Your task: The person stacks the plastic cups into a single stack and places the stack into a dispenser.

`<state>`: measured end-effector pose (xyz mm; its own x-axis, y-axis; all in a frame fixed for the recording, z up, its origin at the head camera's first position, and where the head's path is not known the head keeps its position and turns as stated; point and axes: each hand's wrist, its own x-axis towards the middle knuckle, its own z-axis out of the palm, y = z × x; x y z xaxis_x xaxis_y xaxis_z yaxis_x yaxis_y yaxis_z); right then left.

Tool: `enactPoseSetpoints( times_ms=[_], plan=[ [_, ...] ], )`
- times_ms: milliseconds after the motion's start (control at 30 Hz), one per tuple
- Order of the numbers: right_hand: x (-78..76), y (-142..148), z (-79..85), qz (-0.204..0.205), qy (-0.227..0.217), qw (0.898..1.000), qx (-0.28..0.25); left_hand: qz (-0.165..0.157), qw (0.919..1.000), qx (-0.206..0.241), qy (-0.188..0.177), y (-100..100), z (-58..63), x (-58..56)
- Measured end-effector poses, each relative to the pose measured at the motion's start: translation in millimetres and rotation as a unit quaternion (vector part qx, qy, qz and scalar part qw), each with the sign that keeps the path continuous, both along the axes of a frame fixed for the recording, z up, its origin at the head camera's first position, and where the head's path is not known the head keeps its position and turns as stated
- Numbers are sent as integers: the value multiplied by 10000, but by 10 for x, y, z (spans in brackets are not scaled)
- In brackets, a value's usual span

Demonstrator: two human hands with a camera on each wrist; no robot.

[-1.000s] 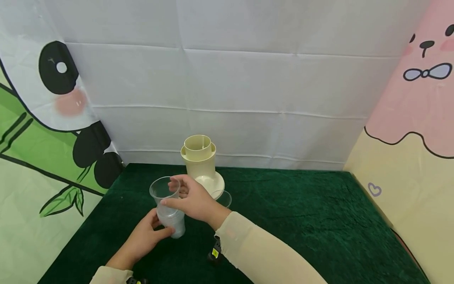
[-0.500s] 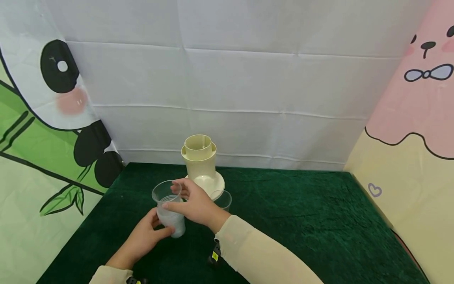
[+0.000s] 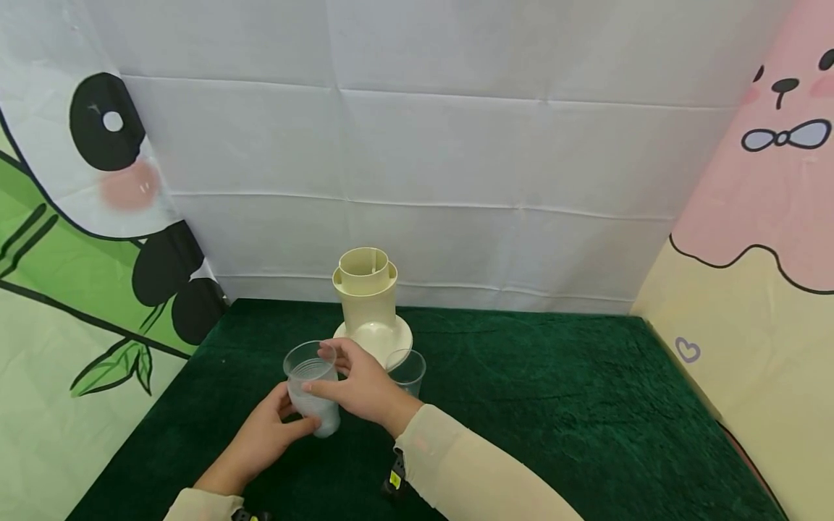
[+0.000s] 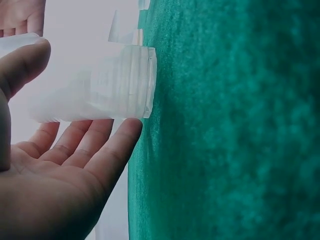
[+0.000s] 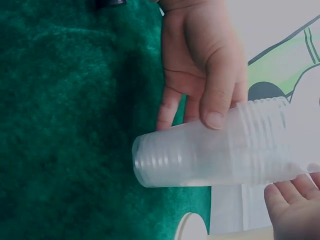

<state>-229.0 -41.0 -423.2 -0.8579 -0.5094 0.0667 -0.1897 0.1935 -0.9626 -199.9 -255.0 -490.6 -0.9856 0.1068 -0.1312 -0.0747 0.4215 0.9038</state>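
A stack of nested clear plastic cups [image 3: 323,420] stands upright near the table's front left. My left hand [image 3: 268,432] grips it low down, thumb on the near side and fingers behind. At the upper end, my right hand [image 3: 357,381] holds the top plastic cup [image 3: 306,370], thumb in front and fingers at the far side of the rim. That cup sits down inside the stack. In the right wrist view, several close rims [image 5: 260,135] line the stack's upper part. The left wrist view has the stack's base [image 4: 148,82] right at the green cloth.
Another clear cup [image 3: 409,369] stands just right of my right hand. Behind it is a cream cylindrical holder [image 3: 366,289] with an inner tube and a round base. Dark green cloth [image 3: 534,405] covers the table, and a white backdrop [image 3: 443,166] hangs behind.
My right hand has moved down and slightly right, lowering the top cup further into the stack. The left hand stays in place around the stack.
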Motion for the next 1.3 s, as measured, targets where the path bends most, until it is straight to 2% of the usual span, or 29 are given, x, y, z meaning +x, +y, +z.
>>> enactPoseSetpoints(
  times_ms=[467,833,1300],
  plan=[
    [-7,-7,-153,-22,-172,9998,25,19,10000,52,14,5,-6,4],
    [-1,4,-196,4,-325,9995,51,27,9999,106,34,4,-10,7],
    [-32,29,-187,12,-118,9999,70,21,10000,45,42,2,-4,4]
  ],
)
